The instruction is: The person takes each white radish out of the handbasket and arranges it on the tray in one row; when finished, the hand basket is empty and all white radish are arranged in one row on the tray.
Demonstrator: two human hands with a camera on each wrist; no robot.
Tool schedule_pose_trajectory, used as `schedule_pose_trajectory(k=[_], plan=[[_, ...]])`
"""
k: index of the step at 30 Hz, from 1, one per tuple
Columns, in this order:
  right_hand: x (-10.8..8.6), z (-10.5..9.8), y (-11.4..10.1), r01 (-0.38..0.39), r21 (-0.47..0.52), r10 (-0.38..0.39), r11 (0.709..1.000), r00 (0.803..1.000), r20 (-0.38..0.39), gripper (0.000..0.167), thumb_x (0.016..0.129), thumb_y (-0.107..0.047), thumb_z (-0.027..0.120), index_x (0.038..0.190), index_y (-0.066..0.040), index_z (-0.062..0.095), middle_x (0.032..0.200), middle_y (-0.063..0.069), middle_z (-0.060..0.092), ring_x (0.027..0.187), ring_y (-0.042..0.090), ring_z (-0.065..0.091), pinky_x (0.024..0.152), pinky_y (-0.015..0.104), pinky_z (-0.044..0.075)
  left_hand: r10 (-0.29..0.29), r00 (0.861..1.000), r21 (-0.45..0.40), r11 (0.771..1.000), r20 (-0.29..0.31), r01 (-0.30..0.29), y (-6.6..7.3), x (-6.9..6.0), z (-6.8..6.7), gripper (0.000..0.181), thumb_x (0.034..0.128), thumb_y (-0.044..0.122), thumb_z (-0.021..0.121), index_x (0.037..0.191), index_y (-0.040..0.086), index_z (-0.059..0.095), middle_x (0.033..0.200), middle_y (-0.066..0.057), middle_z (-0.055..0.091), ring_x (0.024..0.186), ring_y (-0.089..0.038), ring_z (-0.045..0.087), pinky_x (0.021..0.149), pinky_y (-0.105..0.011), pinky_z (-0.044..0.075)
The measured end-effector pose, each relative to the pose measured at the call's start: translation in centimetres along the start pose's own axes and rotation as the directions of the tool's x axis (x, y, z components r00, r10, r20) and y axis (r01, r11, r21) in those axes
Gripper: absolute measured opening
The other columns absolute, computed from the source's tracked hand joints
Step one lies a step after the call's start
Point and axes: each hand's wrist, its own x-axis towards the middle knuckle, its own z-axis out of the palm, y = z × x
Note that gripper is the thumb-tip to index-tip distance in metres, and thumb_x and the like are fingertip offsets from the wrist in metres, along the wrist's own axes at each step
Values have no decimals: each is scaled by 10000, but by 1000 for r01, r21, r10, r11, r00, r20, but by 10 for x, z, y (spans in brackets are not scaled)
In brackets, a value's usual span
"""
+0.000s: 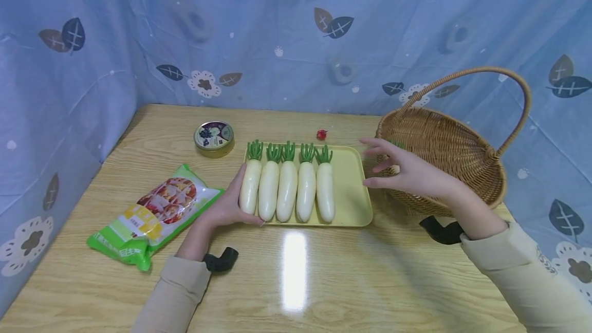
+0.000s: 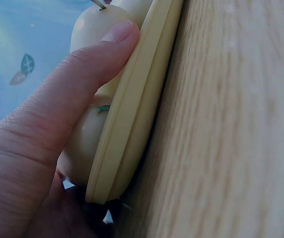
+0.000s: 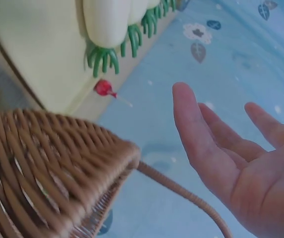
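Several white radishes (image 1: 287,189) with green tops lie side by side on a yellow tray (image 1: 349,189). My left hand (image 1: 226,204) is at the tray's near left corner, its fingers along the leftmost radish. In the left wrist view its straight thumb (image 2: 95,64) rests against a radish end beside the tray rim (image 2: 124,114). My right hand (image 1: 404,168) hovers over the left rim of a wicker basket (image 1: 444,135), fingers spread and holding nothing. Green leaves (image 1: 398,144) show behind that hand in the basket; the rest there is hidden.
A round tin (image 1: 214,139) stands behind the tray on the left. A green food packet (image 1: 159,215) lies left of my left hand. Behind the tray is a small red object (image 1: 321,134). The basket's tall handle (image 1: 490,70) arches up at the right; a blue curtain (image 1: 287,40) hangs behind.
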Motion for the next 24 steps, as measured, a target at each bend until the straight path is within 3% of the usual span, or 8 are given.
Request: schedule_pose_trajectory(k=[13,19,24], plan=[[-12,-26,1,-5,-9,5,1000,1000,20,738,860,-281,638,1451,-198,203,1369,186,362,1098,361,511,787,474,484,-1,1000,1,1000,-1,1,3,0,0,1323,489,33,883,1454,53,-21,1467,-203,144,1333,-323,167,1088,-481,114],[-14,-36,5,2,-11,-2,1000,1000,5,704,876,-247,620,1449,-205,214,1370,201,364,1077,330,530,781,438,488,-2,1000,-6,1000,4,2,2,0,0,1324,492,39,883,1455,63,-25,1471,-193,135,1339,-311,154,1091,-477,105],[-15,-44,8,-34,-34,34,999,999,-8,660,888,-248,604,1437,-242,238,1366,160,386,1081,306,523,808,462,468,8,1000,-9,1000,4,-8,3,0,0,1317,493,38,883,1457,85,-14,1465,-197,148,1336,-312,163,1091,-474,111]])
